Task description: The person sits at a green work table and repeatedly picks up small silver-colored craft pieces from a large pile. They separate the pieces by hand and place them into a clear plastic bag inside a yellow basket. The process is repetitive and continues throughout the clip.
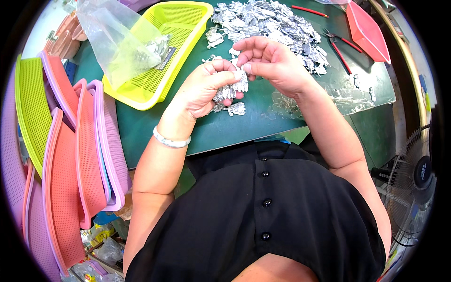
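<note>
My left hand (209,87) is closed around several small silver metal pieces (238,85), flat and rough-edged. Beside it, my right hand (270,63) has thumb and forefinger pinched together at the top of those pieces; what sits between its fingertips is too small to make out. A loose silver piece (237,109) lies on the green table just below my left hand. Behind both hands spreads a large heap of similar silver pieces (272,23).
A yellow-green basket (157,94) at left holds a clear plastic bag (117,37) with silver pieces. Pliers with red handles (340,56), a red pen-like stick (310,11) and a pink tray (369,35) are at right. Stacked baskets (63,188) stand left; a fan (408,183) stands right.
</note>
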### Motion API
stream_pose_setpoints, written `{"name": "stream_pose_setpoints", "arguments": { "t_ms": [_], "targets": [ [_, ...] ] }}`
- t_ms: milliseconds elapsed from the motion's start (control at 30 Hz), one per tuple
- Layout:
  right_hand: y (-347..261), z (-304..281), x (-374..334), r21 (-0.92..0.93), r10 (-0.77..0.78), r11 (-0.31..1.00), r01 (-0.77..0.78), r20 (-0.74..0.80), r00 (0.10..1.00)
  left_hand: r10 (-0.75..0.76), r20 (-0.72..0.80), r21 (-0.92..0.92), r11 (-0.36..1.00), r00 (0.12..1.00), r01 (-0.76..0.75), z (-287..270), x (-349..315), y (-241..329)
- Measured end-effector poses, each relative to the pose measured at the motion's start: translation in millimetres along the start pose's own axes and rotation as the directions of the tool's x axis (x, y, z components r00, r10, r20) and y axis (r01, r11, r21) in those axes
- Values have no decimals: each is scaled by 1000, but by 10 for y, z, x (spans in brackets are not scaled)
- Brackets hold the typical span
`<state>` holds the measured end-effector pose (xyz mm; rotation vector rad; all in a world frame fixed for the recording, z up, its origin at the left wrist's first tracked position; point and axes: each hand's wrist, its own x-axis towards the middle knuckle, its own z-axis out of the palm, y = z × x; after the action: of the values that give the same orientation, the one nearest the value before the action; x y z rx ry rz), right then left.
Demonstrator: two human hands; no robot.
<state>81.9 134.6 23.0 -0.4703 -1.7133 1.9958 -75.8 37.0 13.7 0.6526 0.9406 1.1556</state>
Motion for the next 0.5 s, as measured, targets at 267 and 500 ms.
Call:
{"name": "stream_pose_setpoints", "arguments": {
  "t_ms": [267, 500],
  "targets": [
    [-3, 44, -37, -73, 54, 995, -62, -113, 992, 84, -168, -121, 987, 982, -105, -15, 27, 11],
    [62, 111, -86, 24, 57, 998, -55, -69, 996, 88, -173, -137, 984, 981, -113, -33, 31, -2]
  ]
}}
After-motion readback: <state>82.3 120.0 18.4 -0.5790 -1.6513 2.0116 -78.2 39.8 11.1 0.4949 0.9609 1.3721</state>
